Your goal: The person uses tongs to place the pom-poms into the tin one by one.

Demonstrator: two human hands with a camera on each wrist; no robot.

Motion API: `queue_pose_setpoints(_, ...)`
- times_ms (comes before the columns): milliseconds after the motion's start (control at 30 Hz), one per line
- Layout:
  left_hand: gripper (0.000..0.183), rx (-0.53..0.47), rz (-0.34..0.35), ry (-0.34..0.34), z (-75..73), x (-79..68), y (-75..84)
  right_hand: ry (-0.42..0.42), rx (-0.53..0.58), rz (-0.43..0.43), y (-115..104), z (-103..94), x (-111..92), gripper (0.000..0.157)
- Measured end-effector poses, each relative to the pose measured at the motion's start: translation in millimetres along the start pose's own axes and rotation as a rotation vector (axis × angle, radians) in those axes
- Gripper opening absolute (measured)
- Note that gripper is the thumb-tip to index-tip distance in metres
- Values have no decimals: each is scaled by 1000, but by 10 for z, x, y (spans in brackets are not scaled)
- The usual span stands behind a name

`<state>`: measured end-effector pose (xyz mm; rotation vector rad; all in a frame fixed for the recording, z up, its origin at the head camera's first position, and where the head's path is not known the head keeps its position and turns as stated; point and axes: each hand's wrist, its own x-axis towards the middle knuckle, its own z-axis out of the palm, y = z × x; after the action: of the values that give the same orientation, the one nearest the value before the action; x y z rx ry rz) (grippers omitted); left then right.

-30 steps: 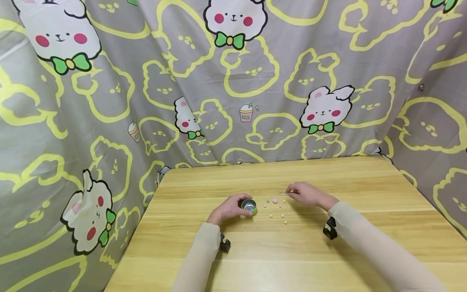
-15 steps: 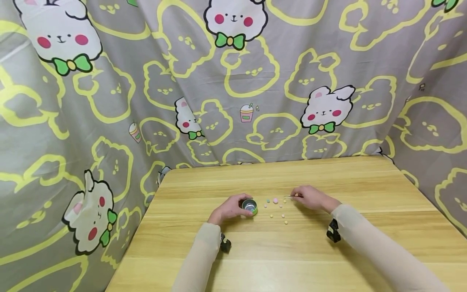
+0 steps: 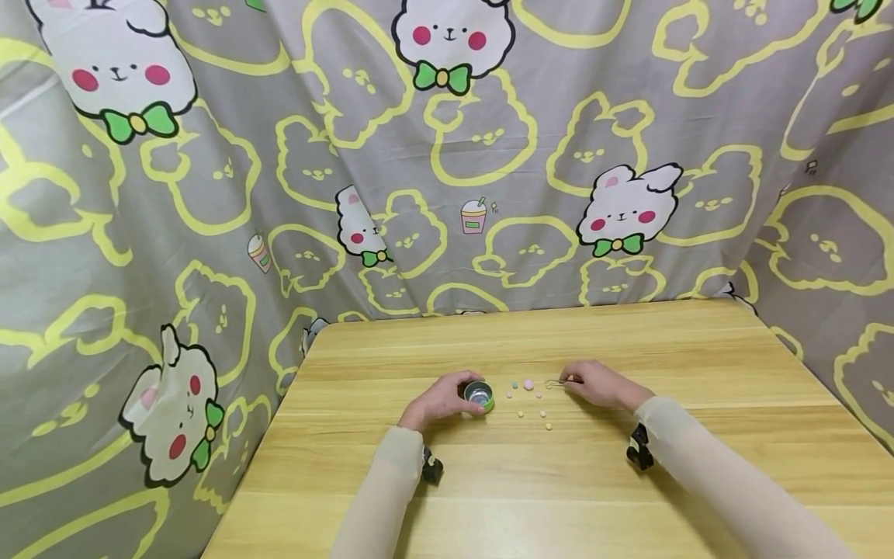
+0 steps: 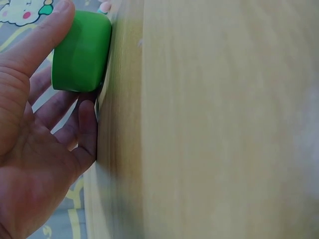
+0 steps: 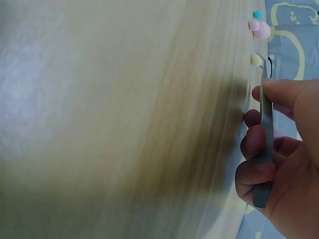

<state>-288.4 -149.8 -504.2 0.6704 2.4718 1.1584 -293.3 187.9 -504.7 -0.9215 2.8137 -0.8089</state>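
Note:
My left hand (image 3: 438,399) holds a small round tin (image 4: 82,52) with a green outside and a silvery inside, thumb on one side and fingers round the other. It stands on the table with its opening up. Metal tweezers (image 5: 266,124) are gripped in my right hand (image 3: 599,385), their thin tips pointing left. A small pale yellow ball (image 5: 255,60) lies right at those tips. Left of it in the head view are a larger pink ball (image 3: 528,384) and a teal ball (image 3: 514,385).
Several small balls lie on the wooden table (image 3: 489,497) between the hands, among them a yellow ball (image 3: 548,426) and a pale ball (image 3: 542,414) nearer the front. A patterned grey curtain (image 3: 419,155) hangs behind the table and along its sides.
My right hand has moved slightly right and nearer, bringing the tweezers' tips down to the yellow ball. The left hand and the tin stay in place.

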Motion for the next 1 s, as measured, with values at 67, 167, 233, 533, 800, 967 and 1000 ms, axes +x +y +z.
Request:
queue_pose_setpoints(67,56,-5,1,3,6,-4,4,1,0,4,4,5,-5,12)
queue_pose_setpoints(167,55,-17,10,8,17,-7,3,1,12,21,14,16,-7,12)
queue_pose_setpoints(233,55,-18,15,8,23,-4,-4,0,20,33,23,19,-10,12)
queue_pose_setpoints(533,54,-8,-2,-1,3,5,0,1,21,27,63,10,-32,12)
queue_pose_setpoints(800,54,-14,0,1,3,5,-2,-6,21,20,91,4,-33,12)
queue_pose_setpoints(967,54,-17,-1,2,0,5,2,-7,20,20,101,-1,-34,12)
queue_pose_setpoints(1000,54,-19,-2,1,-3,3,5,-7,17,26,99,-5,-36,12)
